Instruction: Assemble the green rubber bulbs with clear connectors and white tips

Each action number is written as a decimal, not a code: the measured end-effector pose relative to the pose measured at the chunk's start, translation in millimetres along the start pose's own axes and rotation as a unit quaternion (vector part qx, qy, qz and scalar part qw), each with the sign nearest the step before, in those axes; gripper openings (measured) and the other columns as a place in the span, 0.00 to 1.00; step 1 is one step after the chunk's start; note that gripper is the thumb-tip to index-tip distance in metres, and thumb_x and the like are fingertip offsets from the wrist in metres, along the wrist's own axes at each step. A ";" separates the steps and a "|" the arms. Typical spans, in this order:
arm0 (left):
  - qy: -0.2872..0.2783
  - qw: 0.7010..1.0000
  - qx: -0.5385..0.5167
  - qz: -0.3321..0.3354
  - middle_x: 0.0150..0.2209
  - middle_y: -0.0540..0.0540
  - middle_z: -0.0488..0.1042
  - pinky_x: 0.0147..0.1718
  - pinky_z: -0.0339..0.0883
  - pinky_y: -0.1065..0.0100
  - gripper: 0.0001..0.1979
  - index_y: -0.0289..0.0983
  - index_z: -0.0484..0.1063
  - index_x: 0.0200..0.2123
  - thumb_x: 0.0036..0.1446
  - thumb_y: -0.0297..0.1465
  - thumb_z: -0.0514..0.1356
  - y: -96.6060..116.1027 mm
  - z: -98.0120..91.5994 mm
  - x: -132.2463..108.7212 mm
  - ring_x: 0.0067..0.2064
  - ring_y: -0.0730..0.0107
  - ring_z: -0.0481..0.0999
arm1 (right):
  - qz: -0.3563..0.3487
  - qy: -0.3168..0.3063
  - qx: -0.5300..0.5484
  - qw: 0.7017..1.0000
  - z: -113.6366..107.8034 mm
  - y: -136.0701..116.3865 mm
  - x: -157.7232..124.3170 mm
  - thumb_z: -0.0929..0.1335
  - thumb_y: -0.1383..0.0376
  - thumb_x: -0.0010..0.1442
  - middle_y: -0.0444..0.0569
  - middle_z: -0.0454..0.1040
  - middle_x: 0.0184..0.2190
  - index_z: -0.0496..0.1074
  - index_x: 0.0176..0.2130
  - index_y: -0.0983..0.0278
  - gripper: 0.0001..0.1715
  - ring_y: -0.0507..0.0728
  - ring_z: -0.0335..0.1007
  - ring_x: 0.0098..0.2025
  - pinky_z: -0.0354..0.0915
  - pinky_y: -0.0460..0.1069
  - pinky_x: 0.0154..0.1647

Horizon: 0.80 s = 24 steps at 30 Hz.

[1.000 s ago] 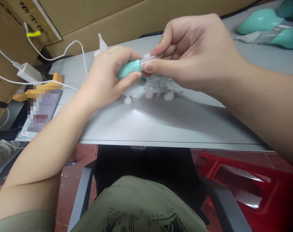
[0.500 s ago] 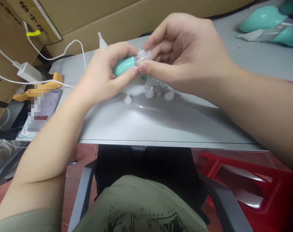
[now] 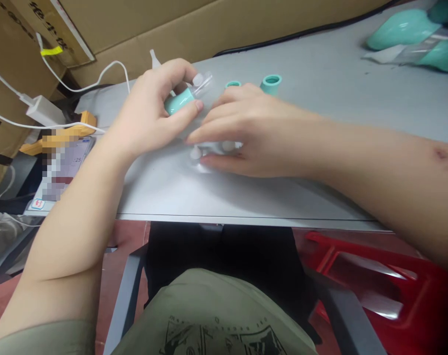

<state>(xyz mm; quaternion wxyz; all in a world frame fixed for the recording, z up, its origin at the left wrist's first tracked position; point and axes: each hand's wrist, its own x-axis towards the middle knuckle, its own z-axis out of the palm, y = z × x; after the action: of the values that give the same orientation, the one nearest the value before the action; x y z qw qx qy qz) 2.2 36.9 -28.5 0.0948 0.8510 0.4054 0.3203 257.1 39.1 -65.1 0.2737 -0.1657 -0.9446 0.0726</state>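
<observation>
Fingers [image 3: 205,132] parted at a small white tip [image 3: 196,153], teal bulb [image 3: 178,102] in the other hand

Through the head camera I see the right hand [image 3: 249,128] low over the grey table [image 3: 320,197], thumb and forefinger spread about the tip; whether they touch it, I cannot tell. The left hand [image 3: 153,108] grips the bulb above the table, fingers curled round it and the forefinger just beside a white knob [image 3: 198,79].

I judge the work partway along: a clear tube [image 3: 206,84] is already seated in the bulb's end, with the knob at its side, while the tip lies separate and a second white tip [image 3: 229,146] shows by the right hand, also loose.

For containers, I have two teal cups [image 3: 271,85] behind the right hand, mouths upward. The nearer-right one looks dark within; I can't make out contents in either, nor in the tube.
</observation>
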 end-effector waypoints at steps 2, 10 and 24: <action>-0.007 1.000 -0.005 0.000 0.41 0.45 0.84 0.39 0.69 0.48 0.19 0.48 0.79 0.45 0.69 0.56 0.71 0.2 2.0 0.1 0.37 0.59 0.69 | -0.024 -0.050 -0.043 0.998 1.8 -2.5 -2.8 0.73 0.62 0.74 0.47 0.86 0.45 0.86 0.52 0.55 0.10 0.66 0.75 0.57 0.67 0.64 0.65; -0.018 1.000 -0.005 0.002 0.45 0.45 0.86 0.49 0.73 0.46 0.15 0.47 0.77 0.42 0.69 0.51 0.69 2.7 5.7 -1.1 0.43 0.52 0.77 | -0.050 -0.064 -0.049 0.995 2.9 -3.5 -1.4 0.67 0.67 0.79 0.47 0.80 0.34 0.85 0.42 0.59 0.16 0.61 0.73 0.49 0.63 0.62 0.64; -0.010 1.000 -0.001 0.016 0.43 0.47 0.87 0.48 0.75 0.47 0.20 0.49 0.77 0.40 0.72 0.58 0.69 0.6 1.4 -4.0 0.40 0.56 0.73 | 0.131 0.156 0.203 0.958 -25.0 12.3 4.4 0.86 0.67 0.60 0.40 0.86 0.34 0.92 0.40 0.52 0.10 0.50 0.79 0.39 0.78 0.42 0.42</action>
<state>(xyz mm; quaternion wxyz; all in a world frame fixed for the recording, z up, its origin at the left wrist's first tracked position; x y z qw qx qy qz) 1.6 33.6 -31.2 0.0946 0.8603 0.3906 0.3136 270.5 53.2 -44.7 0.4336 -0.2380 -0.8257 0.2712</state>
